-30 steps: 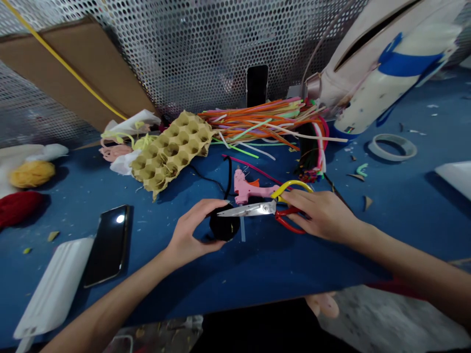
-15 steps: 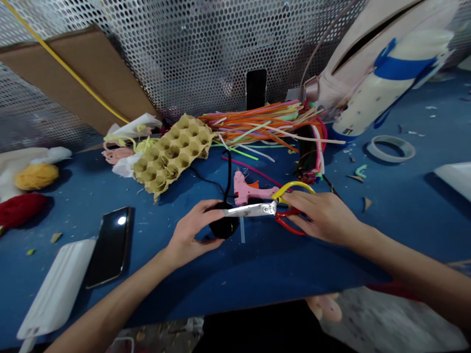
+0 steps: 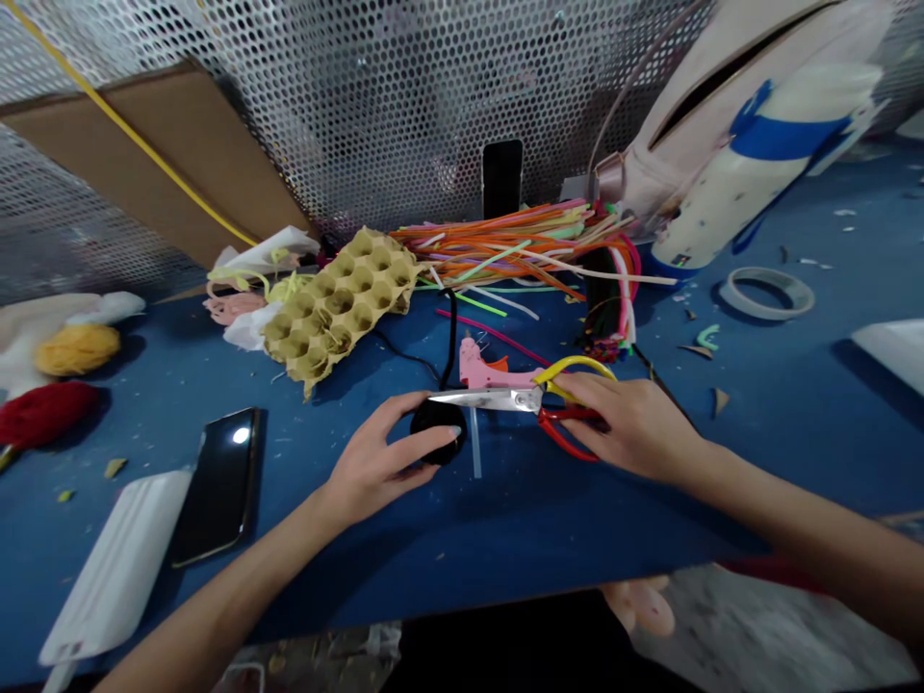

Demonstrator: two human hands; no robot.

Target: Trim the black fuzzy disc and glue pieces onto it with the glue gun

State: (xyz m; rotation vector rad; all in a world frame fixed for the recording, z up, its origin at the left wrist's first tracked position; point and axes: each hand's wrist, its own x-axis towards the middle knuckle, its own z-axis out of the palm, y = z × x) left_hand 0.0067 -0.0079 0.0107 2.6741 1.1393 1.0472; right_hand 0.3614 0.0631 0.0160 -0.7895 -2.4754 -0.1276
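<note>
In the head view we find the left hand [image 3: 386,467] half-open, fingers cupped on a black round ball [image 3: 433,433] near the blue desk's [image 3: 549,520] front edge, mid-width. The right hand [image 3: 628,423] grips red-and-yellow steel scissors [image 3: 498,399], blades above the ball, just before a pink glue gun [image 3: 480,371].

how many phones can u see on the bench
2. One smartphone lies face up on the blue worktable at the left; a second smartphone stands upright against the perforated metal screen. More could be hidden under the clutter.
</note>
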